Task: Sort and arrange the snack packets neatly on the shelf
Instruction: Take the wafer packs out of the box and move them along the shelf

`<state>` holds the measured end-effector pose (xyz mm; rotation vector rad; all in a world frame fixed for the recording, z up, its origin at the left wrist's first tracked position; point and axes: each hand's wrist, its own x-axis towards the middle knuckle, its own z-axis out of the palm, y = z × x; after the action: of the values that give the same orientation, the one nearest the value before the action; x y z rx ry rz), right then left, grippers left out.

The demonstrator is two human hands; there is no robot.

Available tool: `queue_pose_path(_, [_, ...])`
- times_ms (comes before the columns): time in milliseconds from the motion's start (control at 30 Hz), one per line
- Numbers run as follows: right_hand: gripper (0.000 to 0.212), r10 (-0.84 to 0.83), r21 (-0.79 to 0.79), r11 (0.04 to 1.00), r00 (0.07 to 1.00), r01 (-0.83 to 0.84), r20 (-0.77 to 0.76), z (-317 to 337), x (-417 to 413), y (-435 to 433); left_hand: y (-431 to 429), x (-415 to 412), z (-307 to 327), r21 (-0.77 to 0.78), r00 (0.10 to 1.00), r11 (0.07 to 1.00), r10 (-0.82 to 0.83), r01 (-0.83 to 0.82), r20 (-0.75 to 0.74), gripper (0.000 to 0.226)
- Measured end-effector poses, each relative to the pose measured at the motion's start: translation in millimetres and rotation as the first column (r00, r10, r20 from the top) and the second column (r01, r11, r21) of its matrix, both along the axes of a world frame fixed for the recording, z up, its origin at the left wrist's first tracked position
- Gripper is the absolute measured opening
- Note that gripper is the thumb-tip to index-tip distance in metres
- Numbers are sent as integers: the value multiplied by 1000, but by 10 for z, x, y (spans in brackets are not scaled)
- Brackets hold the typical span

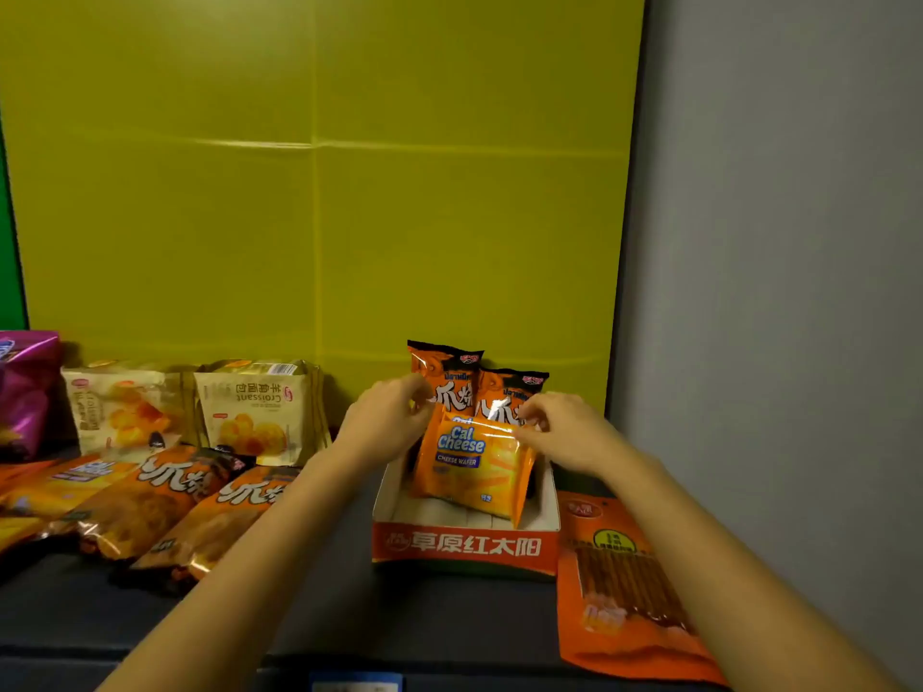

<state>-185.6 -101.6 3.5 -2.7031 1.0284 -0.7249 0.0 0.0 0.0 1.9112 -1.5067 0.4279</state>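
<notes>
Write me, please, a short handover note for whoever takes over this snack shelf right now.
Hands: left hand and right hand each pinch a top corner of the Cal Cheese packet.
Position: that packet stands in the orange box, in front of two upright orange-black packets.
Done: two croissant packets stand upright at the back, with a purple packet at far left.
Left: several orange packets lie loose on the shelf left of the box; a stick-snack packet lies flat to its right.
</notes>
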Motion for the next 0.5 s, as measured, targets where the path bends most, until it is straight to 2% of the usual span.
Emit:
queue_pose_path(133, [69,-68,10,997,966,73,-250,-83,163,-73,-282,69,5,115,999,993,-34,34,2,31])
queue_pose_path(233, [84,-159,-68,987,932,144,-326,-141,293,-122,-506,157,-13,193,998,980,-57,56,-1,36])
queue_pose_path(300, [78,-217,-148,974,904,173,-368,-149,369,-117,-621,199,-15,221,996,971,-88,88,-7,34])
queue_pose_path(367, [63,-219,-130,975,899,183,-380,-152,426,-120,-717,227,-31,261,990,955,-135,138,-27,32])
queue_pose_path(500, [57,-218,-74,976,937,206,-273,-10,353,-79,-823,298,-51,266,976,943,-166,199,-141,45])
